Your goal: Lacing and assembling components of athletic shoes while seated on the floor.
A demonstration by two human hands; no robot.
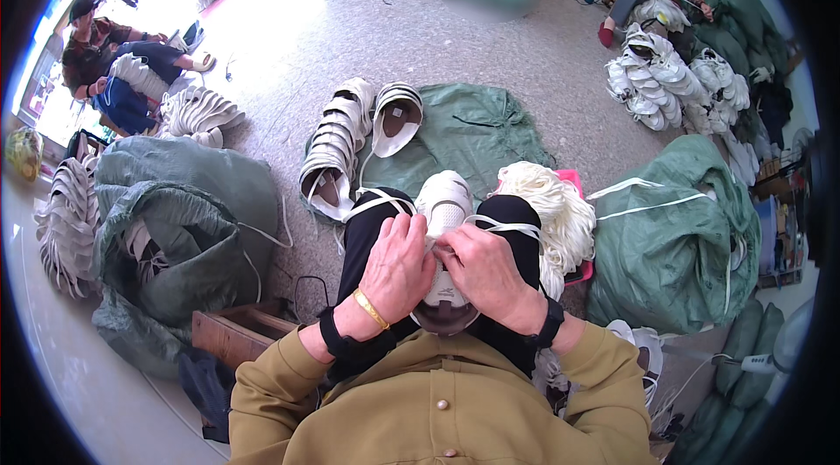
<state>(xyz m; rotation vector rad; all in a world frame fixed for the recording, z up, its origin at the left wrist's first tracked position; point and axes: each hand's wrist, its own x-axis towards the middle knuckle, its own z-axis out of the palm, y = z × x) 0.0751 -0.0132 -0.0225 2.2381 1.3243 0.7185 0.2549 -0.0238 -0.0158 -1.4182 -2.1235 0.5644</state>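
Observation:
A white shoe [444,194] rests between my knees, its toe pointing away from me and its heel close to my body. A flat white shoelace [378,197] runs from it, with one loose length over my left knee and another over my right. Above the shoe's tongue, my left hand [398,265] is closed with its fingertips pinched at the lacing. Against it from the other side, my right hand [488,268] pinches the lacing too. The fingers hide the exact spot where the lace passes through the shoe.
A row of nested white shoes [342,137] and a single shoe [398,119] lie on a green sack [477,128] ahead. White laces [547,211] heap in a pink container at my right. Stuffed green sacks flank me, beside a wooden box [232,334]. Two people sit farther off among shoes.

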